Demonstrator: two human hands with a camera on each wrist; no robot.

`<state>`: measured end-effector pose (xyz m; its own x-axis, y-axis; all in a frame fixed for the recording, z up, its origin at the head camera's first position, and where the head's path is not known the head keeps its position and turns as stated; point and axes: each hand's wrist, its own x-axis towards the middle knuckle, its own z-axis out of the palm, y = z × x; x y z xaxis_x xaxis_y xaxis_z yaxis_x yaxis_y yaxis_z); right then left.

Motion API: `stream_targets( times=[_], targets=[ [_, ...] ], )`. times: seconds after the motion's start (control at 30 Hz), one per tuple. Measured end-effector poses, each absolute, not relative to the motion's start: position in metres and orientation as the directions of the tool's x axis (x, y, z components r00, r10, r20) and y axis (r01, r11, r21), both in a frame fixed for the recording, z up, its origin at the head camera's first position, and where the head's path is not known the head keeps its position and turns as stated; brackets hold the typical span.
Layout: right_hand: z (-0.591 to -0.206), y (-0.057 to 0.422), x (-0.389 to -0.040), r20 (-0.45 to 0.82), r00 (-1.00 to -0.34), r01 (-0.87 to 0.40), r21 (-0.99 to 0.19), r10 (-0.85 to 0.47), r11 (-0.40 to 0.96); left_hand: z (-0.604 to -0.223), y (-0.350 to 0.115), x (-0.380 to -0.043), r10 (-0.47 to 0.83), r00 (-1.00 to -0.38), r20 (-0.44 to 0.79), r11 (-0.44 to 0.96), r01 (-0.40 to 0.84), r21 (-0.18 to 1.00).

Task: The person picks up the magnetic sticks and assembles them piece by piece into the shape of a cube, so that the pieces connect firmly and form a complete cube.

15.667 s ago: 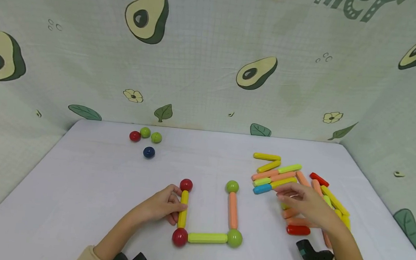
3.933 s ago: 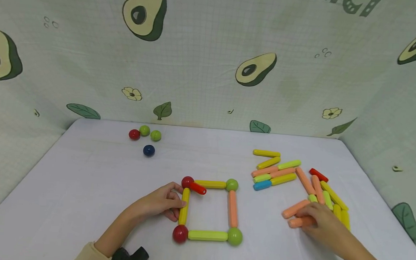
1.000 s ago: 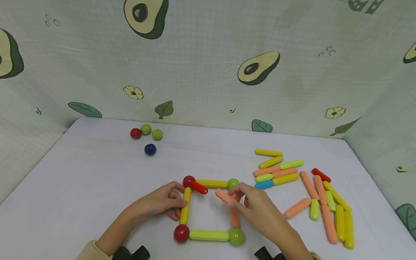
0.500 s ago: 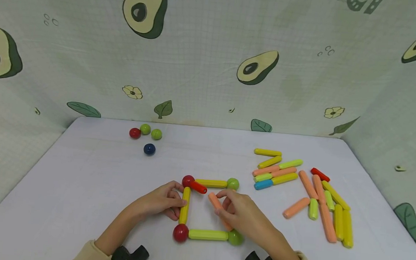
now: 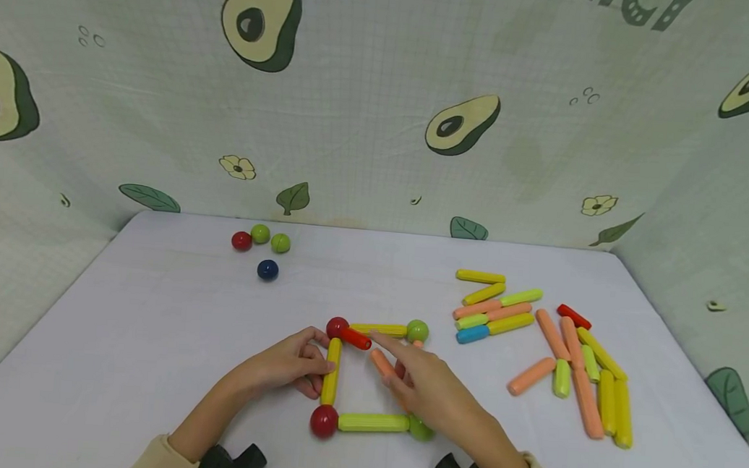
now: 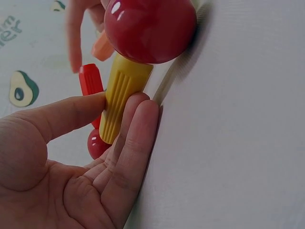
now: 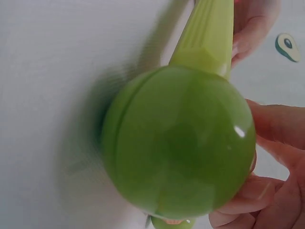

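Note:
A square of toy rods and balls lies on the table. My left hand (image 5: 300, 363) pinches its left yellow rod (image 6: 119, 98) between thumb and fingers. Red balls stand at that rod's near end (image 5: 324, 421) and far end (image 5: 337, 327). A red rod (image 5: 357, 339) juts from the far red ball, its free end raised. Inside the square my right hand (image 5: 426, 382) holds a loose orange rod (image 5: 383, 364), index finger stretched out close to the red rod's free end. The near green ball (image 7: 178, 143) and lime rod (image 5: 374, 422) sit before it. The square's right side is mostly hidden.
At the back left lie a red ball (image 5: 241, 241), two green balls (image 5: 280, 243) and a dark blue ball (image 5: 268, 269). Several loose rods, including a blue rod (image 5: 472, 334) and a yellow rod (image 5: 624, 414), spread over the table's right side.
A back yellow rod and the red rod joined the square earlier. My right hand has brought an orange rod from the pile, then shifted left, its index finger reaching the red rod's end.

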<state>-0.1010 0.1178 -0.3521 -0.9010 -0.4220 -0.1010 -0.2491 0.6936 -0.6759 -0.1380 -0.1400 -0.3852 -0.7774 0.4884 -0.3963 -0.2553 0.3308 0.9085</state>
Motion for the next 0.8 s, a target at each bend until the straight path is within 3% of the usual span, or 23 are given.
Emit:
stream_targets(
  times=[0.3,0.8],
  targets=[
    [-0.3559,0.1162,-0.1011,-0.066,-0.895,-0.310,-0.620,-0.442,0.721,-0.3863,-0.1405,-0.1384,0.494,-0.775,-0.395,0.325,-0.257,0.910],
    [-0.3619,0.1111,-0.1030,-0.127,-0.905,-0.256,-0.599,-0.405,0.759,-0.3860,-0.1397,-0.1365,0.472,-0.786,-0.399,0.338,-0.257,0.905]
  ],
)
